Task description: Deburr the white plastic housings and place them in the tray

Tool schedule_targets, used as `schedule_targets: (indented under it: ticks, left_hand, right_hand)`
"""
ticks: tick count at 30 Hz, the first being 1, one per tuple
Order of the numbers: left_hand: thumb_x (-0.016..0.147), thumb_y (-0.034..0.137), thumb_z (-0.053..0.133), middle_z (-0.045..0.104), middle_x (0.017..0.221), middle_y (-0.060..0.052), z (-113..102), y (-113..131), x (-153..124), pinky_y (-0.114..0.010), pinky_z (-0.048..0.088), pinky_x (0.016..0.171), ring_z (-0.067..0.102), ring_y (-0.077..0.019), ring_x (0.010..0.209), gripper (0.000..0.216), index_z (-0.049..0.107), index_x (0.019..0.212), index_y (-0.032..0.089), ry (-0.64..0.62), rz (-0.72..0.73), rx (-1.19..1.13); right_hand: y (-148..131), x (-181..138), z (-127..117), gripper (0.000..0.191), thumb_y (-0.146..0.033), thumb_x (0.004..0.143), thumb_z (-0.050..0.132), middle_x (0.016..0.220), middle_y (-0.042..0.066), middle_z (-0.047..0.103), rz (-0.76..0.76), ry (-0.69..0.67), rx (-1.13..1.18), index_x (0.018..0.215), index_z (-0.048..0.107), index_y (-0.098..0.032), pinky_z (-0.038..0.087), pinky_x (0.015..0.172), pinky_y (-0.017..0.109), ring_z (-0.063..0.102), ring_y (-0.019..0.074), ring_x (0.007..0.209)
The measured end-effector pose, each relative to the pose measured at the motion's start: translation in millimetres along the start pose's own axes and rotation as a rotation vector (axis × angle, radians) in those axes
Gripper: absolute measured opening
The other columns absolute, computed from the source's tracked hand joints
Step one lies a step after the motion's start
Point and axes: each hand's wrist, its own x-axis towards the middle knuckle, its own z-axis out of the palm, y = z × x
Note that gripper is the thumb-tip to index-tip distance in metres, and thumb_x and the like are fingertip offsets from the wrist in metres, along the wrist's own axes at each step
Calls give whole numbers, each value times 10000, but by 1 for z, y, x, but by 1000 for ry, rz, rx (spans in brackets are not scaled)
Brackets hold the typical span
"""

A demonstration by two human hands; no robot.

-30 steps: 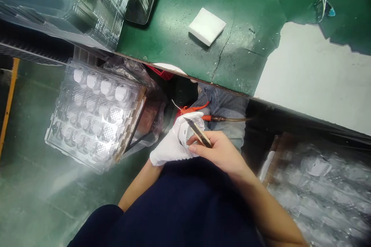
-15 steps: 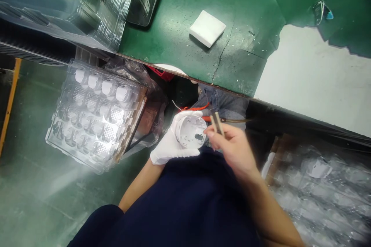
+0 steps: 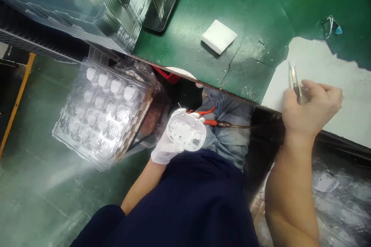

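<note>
My left hand, in a white glove, is closed around a white plastic housing. The housing's hollow inside faces up and shows small posts and a rectangular cutout. Behind it lies an orange-handled tool with a cord or hose, over the jeans; whether the glove touches it is hidden. My bare right hand is out over the white sheet at the bench edge. Between its thumb and fingers are slim metal tweezers, with two prongs pointing away from me.
Clear trays with white parts stand at lower left. More stacked clear trays and a black phone are on the green bench. A white block lies mid-bench. At lower right are bagged white parts.
My right hand has moved from beside the housing out to the right, over the white sheet, with the tweezers. The housing in my left hand has turned and tilted, showing more of its inside.
</note>
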Motion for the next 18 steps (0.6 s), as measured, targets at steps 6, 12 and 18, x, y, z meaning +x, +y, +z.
schedule_targets:
  ticks: [6,12,18]
  left_hand:
    - [671,553,917,737,1351,-113,-62,-2,-5,-675,397,1266,699,-395,1307,991,536,1555,317,257,-34,-129]
    - [686,383,927,751,1140,-74,-123,-8,5,-384,623,797,734,-246,971,834,592,1439,256,437,-44,-238]
    - [758,383,900,756,1078,-84,-171,-17,17,-344,625,651,749,-241,869,684,596,1346,209,462,-47,-214]
  right_hand:
    - [-84,-74,-56,325,-197,1043,562,1161,178,779,-440,-441,400,1312,744,-178,551,998,446,720,312,1092]
    - [-155,-121,-26,697,-6,938,461,1347,323,708,-693,-1261,-197,1634,458,13,509,1042,501,676,429,1264]
    - [-166,-98,-12,554,-171,1041,512,1207,221,813,-695,-1394,-218,1586,518,-74,535,841,357,812,332,1067]
